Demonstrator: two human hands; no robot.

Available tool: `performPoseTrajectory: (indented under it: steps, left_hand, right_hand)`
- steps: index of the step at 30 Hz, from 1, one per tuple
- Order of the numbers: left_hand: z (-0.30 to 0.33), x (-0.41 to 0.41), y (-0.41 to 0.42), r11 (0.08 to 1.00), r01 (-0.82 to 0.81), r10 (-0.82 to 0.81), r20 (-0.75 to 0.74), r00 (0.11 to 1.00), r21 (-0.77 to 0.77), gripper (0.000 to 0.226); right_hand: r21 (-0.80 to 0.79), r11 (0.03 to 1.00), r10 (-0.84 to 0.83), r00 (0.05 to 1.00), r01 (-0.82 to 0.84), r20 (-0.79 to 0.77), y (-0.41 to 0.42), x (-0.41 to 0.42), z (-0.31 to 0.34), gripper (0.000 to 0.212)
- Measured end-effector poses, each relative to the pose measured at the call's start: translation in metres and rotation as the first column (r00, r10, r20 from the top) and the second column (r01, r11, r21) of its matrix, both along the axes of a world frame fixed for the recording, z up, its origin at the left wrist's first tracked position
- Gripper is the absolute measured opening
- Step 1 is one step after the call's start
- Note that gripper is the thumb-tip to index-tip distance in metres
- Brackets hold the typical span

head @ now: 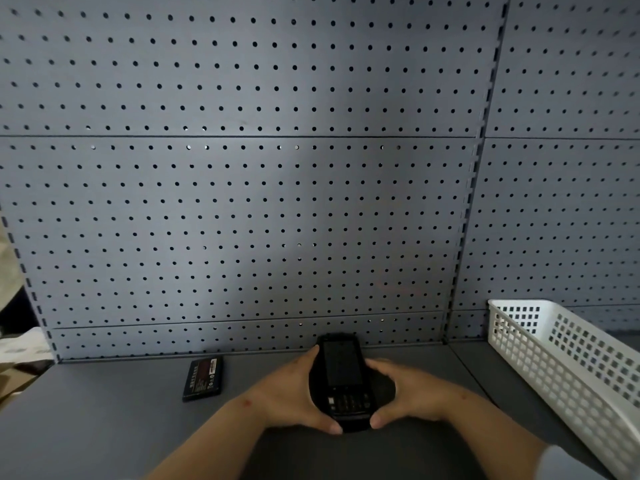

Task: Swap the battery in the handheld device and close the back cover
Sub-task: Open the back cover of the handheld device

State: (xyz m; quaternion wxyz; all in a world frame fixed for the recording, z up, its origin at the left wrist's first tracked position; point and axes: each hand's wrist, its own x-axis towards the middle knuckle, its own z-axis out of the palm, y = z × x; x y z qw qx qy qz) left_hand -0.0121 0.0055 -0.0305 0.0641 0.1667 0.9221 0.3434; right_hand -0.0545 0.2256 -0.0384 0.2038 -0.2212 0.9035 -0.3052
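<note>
Two hands, left hand (pixel 289 393) and right hand (pixel 412 396), are seen grasping a handheld device (pixel 343 379) screen-up above the table (pixel 104 427), its long axis pointing away; a loose battery (pixel 204 378) is left lying nearer the left fingers (pixel 332 427).

Flat grey shelf surface (pixel 104 427) backed by grey perforated pegboard panel (pixel 242 202). Lying flat on it: black rectangular battery pack (pixel 203 378), label side up, left of centre near the pegboard. White plastic lattice basket (pixel 571 368) sits at the right edge, angled.
</note>
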Motion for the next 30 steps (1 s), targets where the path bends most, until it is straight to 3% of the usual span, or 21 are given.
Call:
performPoseTrajectory:
  steps: [8,15,19,27,30]
  left_hand:
    - [-0.013,-0.009,-0.001,1.0,-0.008,0.004,0.155,0.988,0.024,0.135]
    - [-0.01,-0.013,0.002,0.995,-0.036,0.018,0.198,0.98,0.089,0.137]
    - [-0.005,-0.015,0.008,0.997,0.013,-0.028,0.188,0.982,0.079,0.136]
    - [-0.014,-0.021,0.002,0.995,-0.007,-0.013,0.194,0.981,0.104,0.14]
    - [-0.017,-0.02,-0.004,0.995,-0.002,-0.015,0.176,0.984,0.098,0.142]
  right_hand:
    - [-0.182,0.982,-0.047,0.999,0.047,0.006,-0.008,0.001,0.002,0.113]
    - [-0.274,0.961,-0.039,0.998,0.022,-0.054,-0.021,0.002,0.008,0.102]
    - [-0.27,0.963,0.0,0.996,-0.024,-0.089,-0.031,0.001,0.013,0.108]
    - [-0.355,0.934,-0.034,0.999,0.039,0.019,-0.042,0.003,0.009,0.084]
    - [-0.337,0.936,-0.093,0.995,0.099,0.034,-0.034,0.002,0.007,0.084]
